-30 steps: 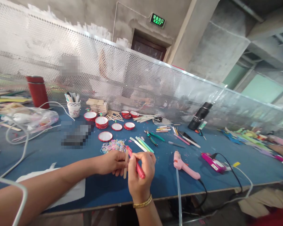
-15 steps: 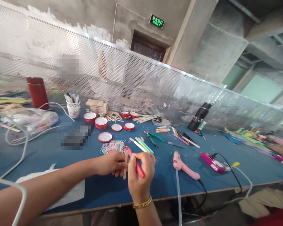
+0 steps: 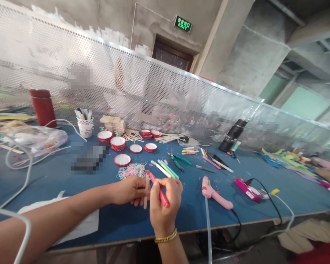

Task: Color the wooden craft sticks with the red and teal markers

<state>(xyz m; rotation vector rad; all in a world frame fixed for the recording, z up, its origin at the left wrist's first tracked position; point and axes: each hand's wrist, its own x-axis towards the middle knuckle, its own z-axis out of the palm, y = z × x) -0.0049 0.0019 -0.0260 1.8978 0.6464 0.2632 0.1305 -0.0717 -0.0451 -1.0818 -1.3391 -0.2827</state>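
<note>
Wooden stick (image 3: 145, 202), pinched between thumb and fingers of the left hand (image 3: 129, 190). Right of the stick, the right hand (image 3: 160, 215) grips a red marker (image 3: 163, 199), its tip at the stick's far end. Beyond the stick, to its left: loose bands (image 3: 134, 171); well to its right: a pink glue gun (image 3: 216, 195).

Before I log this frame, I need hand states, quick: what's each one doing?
Left hand: closed, holding a flat, pale wooden craft stick.
Right hand: closed, holding a slim pinkish-red marker, its tip at the stick's upper end.
</note>
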